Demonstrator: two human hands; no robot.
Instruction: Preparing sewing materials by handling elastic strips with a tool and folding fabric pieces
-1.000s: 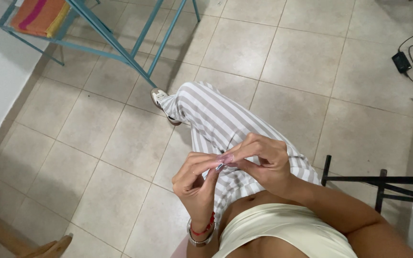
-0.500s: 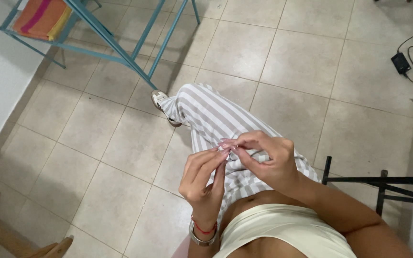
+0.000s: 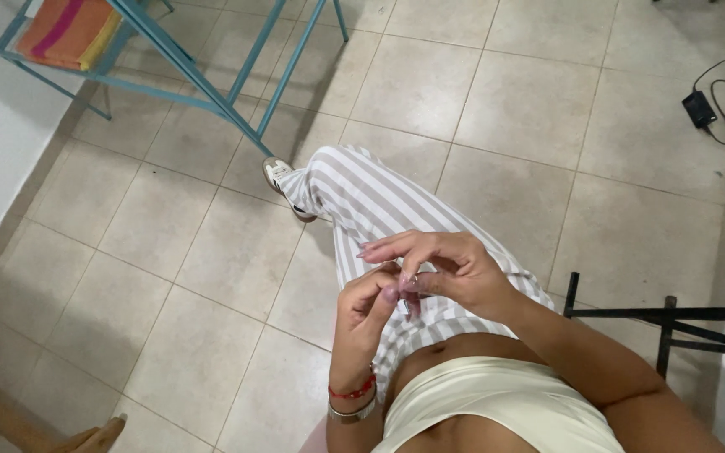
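Note:
My left hand (image 3: 369, 304), with a red and a silver bracelet at the wrist, is raised in front of my waist, fingers curled. My right hand (image 3: 445, 265) meets it from the right, with thumb and forefinger pinched against the left fingertips and the other fingers stretched out to the left. Between the fingertips sits a small pale object (image 3: 403, 305); it is mostly hidden and I cannot tell what it is. Below the hands is my leg in grey and white striped trousers (image 3: 362, 197), ending in a white shoe (image 3: 279, 174) on the tiled floor.
A blue metal rack (image 3: 211, 92) carrying an orange and pink striped cloth (image 3: 67, 32) stands at the top left. A black charger with its cable (image 3: 700, 107) lies at the top right. A black metal frame (image 3: 673, 319) is at the right, a wooden chair part (image 3: 10, 411) at the bottom left.
Both hands have stayed together at the fingertips and dropped slightly towards my waist. My right hand's fingers have stretched out further. The leg has not moved.

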